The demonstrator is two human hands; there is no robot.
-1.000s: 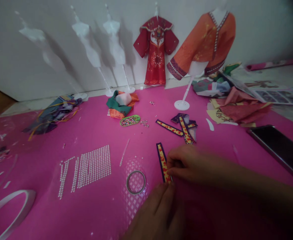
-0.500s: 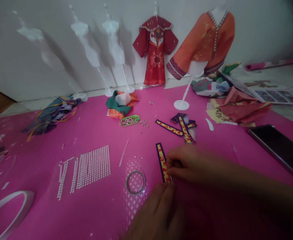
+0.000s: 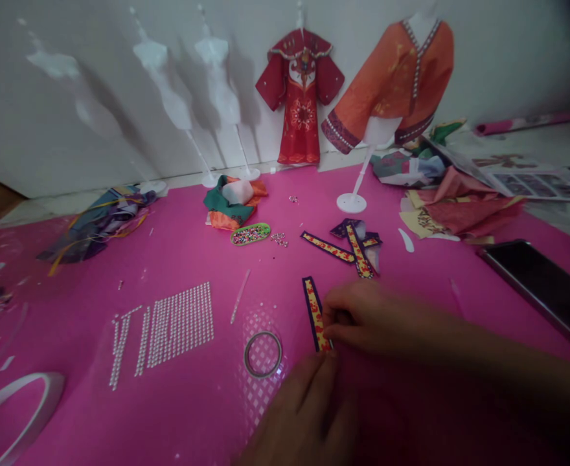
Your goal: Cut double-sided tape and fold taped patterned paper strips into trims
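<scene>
A narrow fabric strip (image 3: 315, 314), yellow with red patterning and a dark purple border, lies upright on the pink table covering. My left hand (image 3: 299, 408) is at its near end, with closed fingertips pressed on it and covering that end. My right hand (image 3: 357, 317) is closed in a pinch at the strip's right edge. A tiny pale bit shows by its fingertips, too small to name. Beyond are more matching strips (image 3: 328, 247) and a crumpled dark piece. Left of my hands, a roll of tape (image 3: 262, 355) rests on a white lattice sheet (image 3: 256, 404).
Left lies a sheet of stick-on pearls (image 3: 182, 323); behind it, a green tray of beads (image 3: 250, 234). White mannequins (image 3: 217, 77), a red robe (image 3: 299, 116) and an orange jacket (image 3: 396, 84) stand at the wall. A phone (image 3: 532, 285) is right, a white ring (image 3: 46, 401) near left.
The whole view has shifted very slightly. Both hands keep nearly the same place on the strip.
</scene>
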